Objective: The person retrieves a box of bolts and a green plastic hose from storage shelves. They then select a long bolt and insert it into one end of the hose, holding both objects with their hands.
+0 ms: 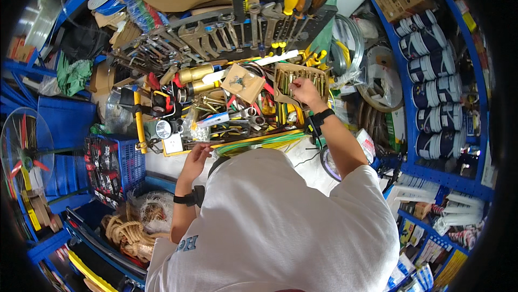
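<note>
My right hand point(306, 91) reaches into an open cardboard box point(279, 95) of long, brass-coloured bolts point(317, 79). Its fingers are curled together among the bolts; what they pinch, if anything, is too small to make out. My left hand point(199, 155) is by the near edge of the crowded bench, fingers loosely apart and holding nothing. Left of the bolt box is a second small cardboard box point(244, 83) with a few dark small parts on top. Spanners point(249, 113) and a blue-and-white packet point(213, 119) lie between my hands.
A rack of hanging spanners point(226, 36) and screwdrivers point(291, 1) stands behind the bench. Navy-and-white cans point(431, 68) fill the right shelf. At left are a fan point(26, 160), a blue crate point(132, 162) and coiled rope point(127, 235). Green-yellow cable point(270, 141) runs along the bench front.
</note>
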Action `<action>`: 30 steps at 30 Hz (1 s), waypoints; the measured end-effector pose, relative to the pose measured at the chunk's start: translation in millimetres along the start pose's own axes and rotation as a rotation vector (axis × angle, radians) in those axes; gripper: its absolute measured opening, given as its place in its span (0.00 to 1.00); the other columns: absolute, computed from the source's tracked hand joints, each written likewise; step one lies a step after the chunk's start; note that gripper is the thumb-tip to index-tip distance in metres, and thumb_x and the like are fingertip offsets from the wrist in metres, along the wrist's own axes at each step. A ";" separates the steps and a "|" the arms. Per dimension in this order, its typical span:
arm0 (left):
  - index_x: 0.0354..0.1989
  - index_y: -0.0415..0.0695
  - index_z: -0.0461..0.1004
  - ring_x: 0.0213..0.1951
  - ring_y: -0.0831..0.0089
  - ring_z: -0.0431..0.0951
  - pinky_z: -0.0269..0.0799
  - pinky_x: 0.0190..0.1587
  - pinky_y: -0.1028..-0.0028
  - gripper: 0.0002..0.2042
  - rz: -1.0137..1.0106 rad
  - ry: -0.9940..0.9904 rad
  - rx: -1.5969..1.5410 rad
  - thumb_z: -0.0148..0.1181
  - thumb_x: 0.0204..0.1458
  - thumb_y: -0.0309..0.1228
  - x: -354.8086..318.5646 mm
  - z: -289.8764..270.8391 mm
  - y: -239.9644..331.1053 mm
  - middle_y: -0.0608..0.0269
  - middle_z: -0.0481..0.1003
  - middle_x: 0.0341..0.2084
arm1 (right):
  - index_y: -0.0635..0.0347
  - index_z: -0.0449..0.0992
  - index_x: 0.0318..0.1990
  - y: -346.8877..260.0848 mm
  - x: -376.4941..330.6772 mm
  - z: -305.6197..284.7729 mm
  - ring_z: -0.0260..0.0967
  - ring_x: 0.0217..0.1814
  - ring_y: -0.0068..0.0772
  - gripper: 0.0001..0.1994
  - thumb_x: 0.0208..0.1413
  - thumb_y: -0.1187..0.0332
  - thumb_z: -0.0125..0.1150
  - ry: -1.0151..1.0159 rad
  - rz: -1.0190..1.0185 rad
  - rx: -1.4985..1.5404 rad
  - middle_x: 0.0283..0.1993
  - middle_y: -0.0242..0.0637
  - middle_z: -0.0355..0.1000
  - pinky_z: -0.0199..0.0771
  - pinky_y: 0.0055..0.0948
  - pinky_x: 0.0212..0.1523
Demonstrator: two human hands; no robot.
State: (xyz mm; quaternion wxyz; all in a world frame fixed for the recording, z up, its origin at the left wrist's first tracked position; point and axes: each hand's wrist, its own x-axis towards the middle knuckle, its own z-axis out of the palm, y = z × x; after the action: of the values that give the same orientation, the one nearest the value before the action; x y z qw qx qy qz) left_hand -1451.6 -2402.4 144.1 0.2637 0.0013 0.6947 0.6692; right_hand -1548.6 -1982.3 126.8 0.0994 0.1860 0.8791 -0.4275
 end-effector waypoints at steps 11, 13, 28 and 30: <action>0.41 0.39 0.67 0.34 0.79 0.69 0.66 0.38 0.79 0.09 0.001 0.004 0.070 0.48 0.56 0.31 -0.8 -3.4 29.9 0.66 0.71 0.33 | 0.66 0.76 0.27 10.9 35.7 13.4 0.72 0.23 0.42 0.15 0.48 0.60 0.53 0.035 0.143 -0.412 0.21 0.46 0.72 0.72 0.34 0.33; 0.42 0.40 0.67 0.34 0.81 0.69 0.65 0.37 0.81 0.09 0.018 -0.004 0.100 0.48 0.56 0.30 1.5 -3.5 41.1 0.69 0.71 0.31 | 0.67 0.75 0.26 -0.5 17.0 15.9 0.71 0.28 0.49 0.17 0.47 0.58 0.53 0.204 0.015 -0.425 0.22 0.50 0.71 0.71 0.37 0.34; 0.35 0.44 0.72 0.39 0.55 0.66 0.63 0.44 0.64 0.09 0.441 0.224 0.934 0.57 0.44 0.28 124.1 -23.4 71.6 0.54 0.68 0.36 | 0.63 0.74 0.33 -71.7 -96.3 30.8 0.71 0.30 0.46 0.12 0.48 0.61 0.56 0.097 -0.328 -0.019 0.29 0.48 0.73 0.70 0.34 0.33; 0.37 0.45 0.71 0.44 0.57 0.64 0.61 0.47 0.63 0.10 0.414 0.132 1.011 0.57 0.45 0.29 136.5 -17.9 71.1 0.57 0.67 0.40 | 0.60 0.74 0.34 -86.1 -110.6 27.0 0.71 0.26 0.40 0.12 0.49 0.61 0.57 0.000 -0.209 0.005 0.28 0.44 0.73 0.70 0.32 0.29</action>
State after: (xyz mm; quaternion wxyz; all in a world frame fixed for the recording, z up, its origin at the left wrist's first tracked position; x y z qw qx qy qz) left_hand -1600.7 -2363.2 159.9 0.0490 0.2222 0.9300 0.2887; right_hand -1482.8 -2079.1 208.6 0.0538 0.0937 0.8927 -0.4376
